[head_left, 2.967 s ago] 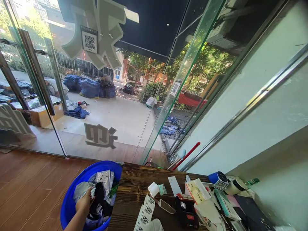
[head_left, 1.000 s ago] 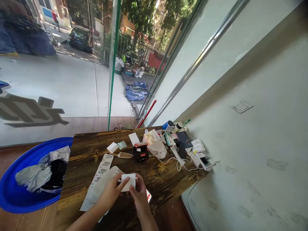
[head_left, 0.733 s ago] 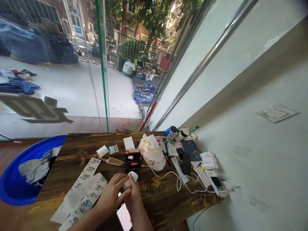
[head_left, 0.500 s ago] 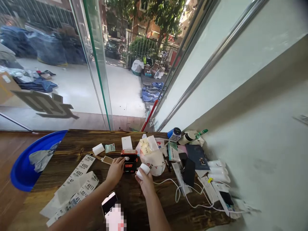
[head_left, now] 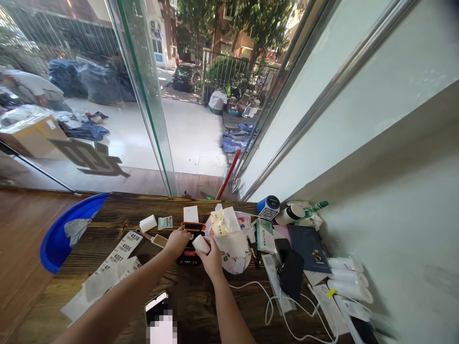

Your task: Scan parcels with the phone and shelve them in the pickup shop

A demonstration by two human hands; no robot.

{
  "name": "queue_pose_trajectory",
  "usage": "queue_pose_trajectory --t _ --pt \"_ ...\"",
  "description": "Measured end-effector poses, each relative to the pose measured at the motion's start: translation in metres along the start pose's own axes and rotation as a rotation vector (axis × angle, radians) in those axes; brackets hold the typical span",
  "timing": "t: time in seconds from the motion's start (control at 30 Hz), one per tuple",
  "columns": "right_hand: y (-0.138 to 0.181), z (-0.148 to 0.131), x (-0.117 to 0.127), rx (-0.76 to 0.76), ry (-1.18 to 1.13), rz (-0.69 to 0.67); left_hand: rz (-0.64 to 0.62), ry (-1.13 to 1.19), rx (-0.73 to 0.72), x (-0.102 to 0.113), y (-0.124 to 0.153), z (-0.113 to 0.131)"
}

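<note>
At the lower centre of the frame, on the wooden worktop (head_left: 201, 306), the left hand (head_left: 177, 241) is curling its grip over a small black-and-orange label printer (head_left: 189, 258) while the right hand (head_left: 213, 259) is pinching a white paper roll (head_left: 201, 243) just above it. Seemingly the roll is being lined up with the printer, calling for a square fit; a white plastic bag (head_left: 234, 249) is crowding the printer's right side.

Dark wooden table (head_left: 195, 289), numbered label strips (head_left: 120, 251), label printer (head_left: 187, 260), phone (head_left: 156, 302), white cable (head_left: 273, 310), blue tape roll (head_left: 268, 208)
</note>
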State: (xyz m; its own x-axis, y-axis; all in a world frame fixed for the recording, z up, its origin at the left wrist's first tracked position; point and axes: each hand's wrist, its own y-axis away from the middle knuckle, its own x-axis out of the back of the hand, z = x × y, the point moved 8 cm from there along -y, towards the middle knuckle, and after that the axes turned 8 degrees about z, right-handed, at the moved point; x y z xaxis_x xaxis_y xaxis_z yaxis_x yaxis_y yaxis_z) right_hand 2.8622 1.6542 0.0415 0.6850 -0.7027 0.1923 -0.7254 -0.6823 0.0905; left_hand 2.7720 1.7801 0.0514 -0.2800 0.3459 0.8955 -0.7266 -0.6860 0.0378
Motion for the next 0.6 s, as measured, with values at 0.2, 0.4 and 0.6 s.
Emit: queue_pose_trajectory --t 0.2,0.4,0.6 --pt "-0.015 -0.025 -0.028 0.235 0.275 -0.131 0.066 0.032 0.151 0.004 0.012 -0.01" --pt "-0.026 -0.033 -0.044 0.361 0.44 -0.243 0.192 0.138 0.245 0.004 0.028 -0.018" --pt "-0.027 -0.031 -0.048 0.417 0.525 -0.304 0.279 0.166 0.338 0.003 0.034 -0.025"
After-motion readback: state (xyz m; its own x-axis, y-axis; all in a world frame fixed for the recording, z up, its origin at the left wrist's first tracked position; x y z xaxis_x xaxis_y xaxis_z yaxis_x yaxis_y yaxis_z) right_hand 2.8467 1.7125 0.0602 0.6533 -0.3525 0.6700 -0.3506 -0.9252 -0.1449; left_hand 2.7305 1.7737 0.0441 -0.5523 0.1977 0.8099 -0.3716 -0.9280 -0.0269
